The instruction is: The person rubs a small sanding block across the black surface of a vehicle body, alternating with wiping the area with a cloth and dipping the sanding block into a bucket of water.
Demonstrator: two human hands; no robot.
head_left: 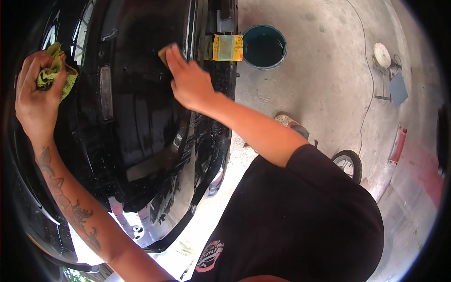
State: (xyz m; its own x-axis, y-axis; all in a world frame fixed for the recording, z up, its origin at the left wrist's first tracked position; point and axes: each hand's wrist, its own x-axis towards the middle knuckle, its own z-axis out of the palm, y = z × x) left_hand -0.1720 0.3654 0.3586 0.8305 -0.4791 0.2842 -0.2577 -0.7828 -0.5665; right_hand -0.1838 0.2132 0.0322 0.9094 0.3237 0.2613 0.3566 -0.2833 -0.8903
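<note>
A crumpled yellow-green cloth [58,75] is bunched in the fingers of my left hand [35,91], over the far left of the glossy black car body [141,103]. My right hand [193,84] lies on the car's wet panel, fingers stretched over a small tan sanding pad [163,55]. Only the pad's edge shows beyond the fingertips; the rest is hidden under them. Right of that hand, a yellow sheet [216,49], looking like sandpaper, rests on the car's edge with a greenish flat block [226,48] on top.
A dark teal bucket [264,47] of dark liquid stands on the concrete floor [319,70] beside the car. Farther right are a stand with a round white top [382,55], a grey-blue sheet [398,90] and a thin cable [369,61]. A small wheel [347,164] stands near my right side.
</note>
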